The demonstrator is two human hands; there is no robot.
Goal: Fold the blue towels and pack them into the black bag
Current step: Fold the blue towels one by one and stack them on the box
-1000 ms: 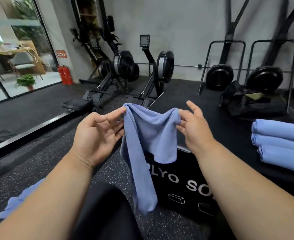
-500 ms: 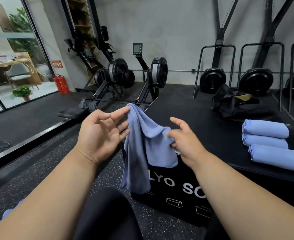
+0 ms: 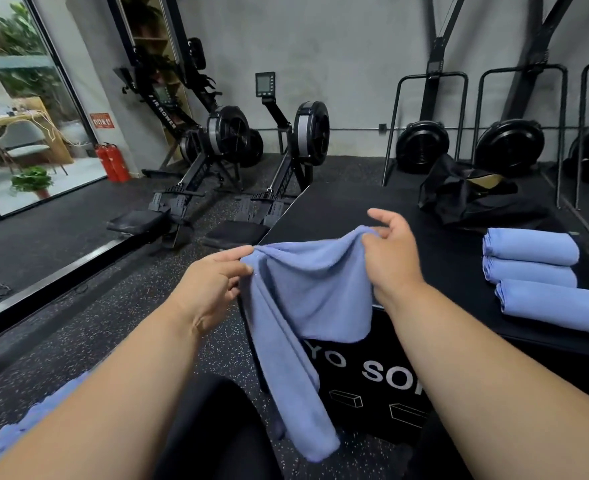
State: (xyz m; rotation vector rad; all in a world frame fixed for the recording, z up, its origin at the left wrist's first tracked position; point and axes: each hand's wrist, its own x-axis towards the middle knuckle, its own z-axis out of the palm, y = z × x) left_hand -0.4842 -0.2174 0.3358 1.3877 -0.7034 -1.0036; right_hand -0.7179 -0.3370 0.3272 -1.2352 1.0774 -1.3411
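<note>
1. Towel, blue, held up in the air between both hands in front of the box; top edge sags between the two grips, one long end hangs down past the box's lettered front toward the floor.
2. Folded towels, three, blue, lying side by side on the box top at right, touching one another.
3. Bag, black, slumped and open on the far part of the box top, beyond the folded towels and apart from them.
4. Loose blue cloth, heaped on the floor at lower left, partly hidden by the left forearm.
5. Box: black, white lettering and block outlines on its front face.
6. Room: gym, dark speckled rubber floor, grey wall, two rowers ahead, fan machines along the wall at right, red extinguishers beside a glass door at left.
7. Left hand: thumb and fingers pinch the towel's left top corner, palm turned inward.
8. Right hand: pinches the right top corner, index finger raised free, held higher and farther out than the left.
</note>
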